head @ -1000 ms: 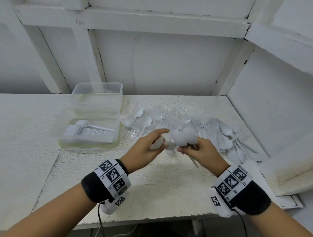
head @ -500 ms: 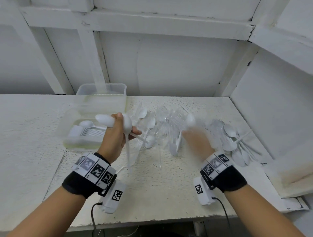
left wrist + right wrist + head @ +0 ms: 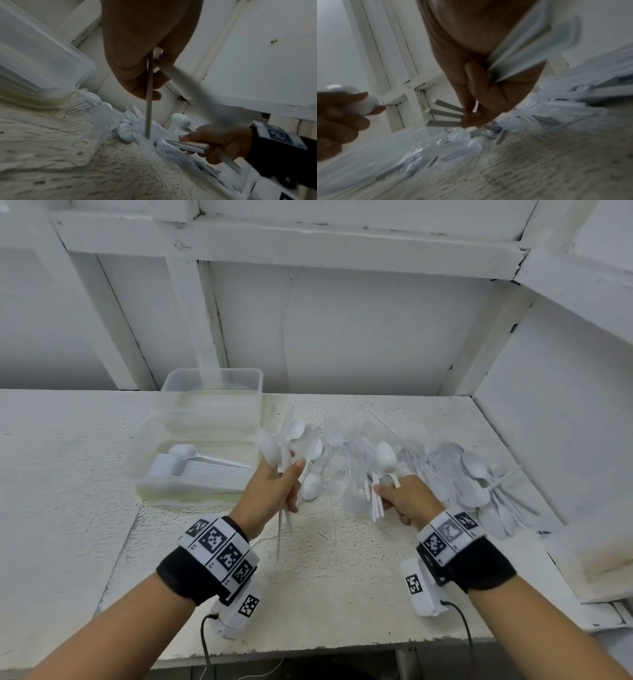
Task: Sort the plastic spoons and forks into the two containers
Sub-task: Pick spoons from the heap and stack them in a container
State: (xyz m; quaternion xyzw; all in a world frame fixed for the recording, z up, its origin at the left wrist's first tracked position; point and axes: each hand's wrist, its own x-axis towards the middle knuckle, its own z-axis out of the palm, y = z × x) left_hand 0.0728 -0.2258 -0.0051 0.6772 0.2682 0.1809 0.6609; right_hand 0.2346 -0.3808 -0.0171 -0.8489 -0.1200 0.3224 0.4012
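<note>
Spoons [image 3: 479, 484] and clear forks [image 3: 346, 450] lie heaped across the far middle and right of the table [image 3: 325, 594]. Left hand [image 3: 270, 494] grips two white spoons [image 3: 270, 448], bowls up, handles hanging down. Right hand [image 3: 409, 499] clamps a bundle of spoons [image 3: 385, 457], handle ends fanned out below the fingers [image 3: 471, 83]. Near container [image 3: 144, 474], at far left, holds stacked spoons; a second container [image 3: 212, 378] sits just behind it.
</note>
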